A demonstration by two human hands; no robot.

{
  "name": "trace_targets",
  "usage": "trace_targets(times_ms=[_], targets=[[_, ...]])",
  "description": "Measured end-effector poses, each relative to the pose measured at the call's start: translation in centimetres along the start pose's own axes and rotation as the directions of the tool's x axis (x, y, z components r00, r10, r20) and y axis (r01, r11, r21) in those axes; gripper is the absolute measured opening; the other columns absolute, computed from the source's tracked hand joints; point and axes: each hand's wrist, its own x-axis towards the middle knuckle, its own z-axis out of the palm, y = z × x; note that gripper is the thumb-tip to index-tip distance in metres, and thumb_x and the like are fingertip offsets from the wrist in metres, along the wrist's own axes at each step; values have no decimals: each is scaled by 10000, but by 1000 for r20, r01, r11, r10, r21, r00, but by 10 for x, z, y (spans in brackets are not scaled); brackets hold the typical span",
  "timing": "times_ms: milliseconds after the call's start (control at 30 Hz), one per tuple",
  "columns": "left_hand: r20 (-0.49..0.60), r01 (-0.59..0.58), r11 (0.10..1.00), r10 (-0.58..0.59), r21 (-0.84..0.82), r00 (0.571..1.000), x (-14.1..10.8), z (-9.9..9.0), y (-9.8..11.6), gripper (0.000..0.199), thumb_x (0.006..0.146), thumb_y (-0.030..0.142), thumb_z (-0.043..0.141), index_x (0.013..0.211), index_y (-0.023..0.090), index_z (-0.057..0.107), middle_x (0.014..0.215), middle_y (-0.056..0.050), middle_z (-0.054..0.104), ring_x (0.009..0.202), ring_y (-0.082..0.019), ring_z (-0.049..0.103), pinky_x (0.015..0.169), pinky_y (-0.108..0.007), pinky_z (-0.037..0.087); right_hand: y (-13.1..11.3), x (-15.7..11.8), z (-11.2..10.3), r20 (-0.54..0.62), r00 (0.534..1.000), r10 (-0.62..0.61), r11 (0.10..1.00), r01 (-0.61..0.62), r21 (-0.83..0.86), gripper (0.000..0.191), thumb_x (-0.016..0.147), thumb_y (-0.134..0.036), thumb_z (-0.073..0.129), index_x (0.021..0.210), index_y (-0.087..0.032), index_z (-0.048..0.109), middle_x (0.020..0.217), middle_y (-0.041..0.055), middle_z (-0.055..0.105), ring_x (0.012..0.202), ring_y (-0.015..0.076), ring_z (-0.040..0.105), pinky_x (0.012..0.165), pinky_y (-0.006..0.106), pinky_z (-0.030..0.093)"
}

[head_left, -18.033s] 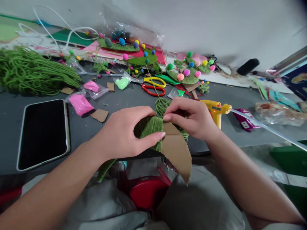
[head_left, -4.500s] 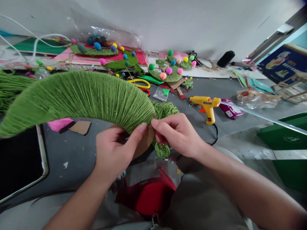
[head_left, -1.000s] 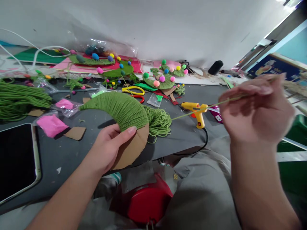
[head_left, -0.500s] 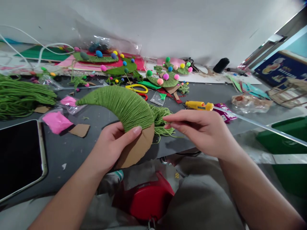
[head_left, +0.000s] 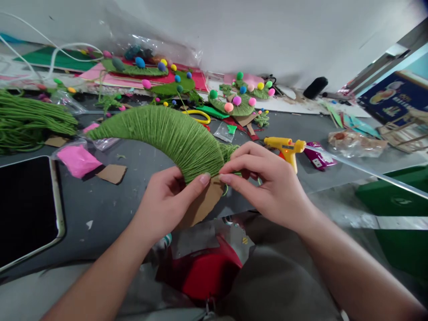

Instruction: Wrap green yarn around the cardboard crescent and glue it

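My left hand grips a crescent-shaped piece of cardboard by its lower inner edge, thumb on top. Green yarn is wound tightly over the crescent from its left tip to beside my thumb; bare brown card shows below that. At the outer edge, my right hand is pinched, with thumb and forefinger against the crescent where the winding ends. The strand between those fingers is mostly hidden. Behind my right hand lies a loose heap of green yarn, partly covered by the hand and the crescent.
A yellow glue gun stands right of my right hand, near a purple packet. On the left are a tablet, a pink packet and a yarn bundle. Pom-pom-decorated green pieces line the back.
My right hand has moved left to the crescent's edge and now touches it. The crescent has shifted slightly, its left tip farther left and higher. More of the glue gun shows.
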Motion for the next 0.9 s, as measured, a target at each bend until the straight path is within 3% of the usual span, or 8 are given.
trace_targets(times_ms=[167, 900], targets=[[-27, -8, 998, 10, 69, 1000, 0, 1, -1, 295, 787, 448, 772, 887, 171, 752, 788, -16, 710, 691, -138, 610, 597, -215, 482, 3, 1, 6, -10, 1000, 8, 1000, -8, 6, 44, 888, -176, 682, 906, -175, 722, 906, 13, 608, 763, 93, 563, 639, 238, 453], [-26, -21, 994, 24, 104, 999, 0, 4, 2, 290, 770, 450, 778, 808, 165, 737, 734, -12, 696, 654, -133, 601, 561, -202, 484, 1, 3, 16, -82, 996, 19, 999, -22, -35, 55, 831, -137, 677, 792, -171, 660, 823, -6, 577, 723, 98, 531, 638, 258, 427]])
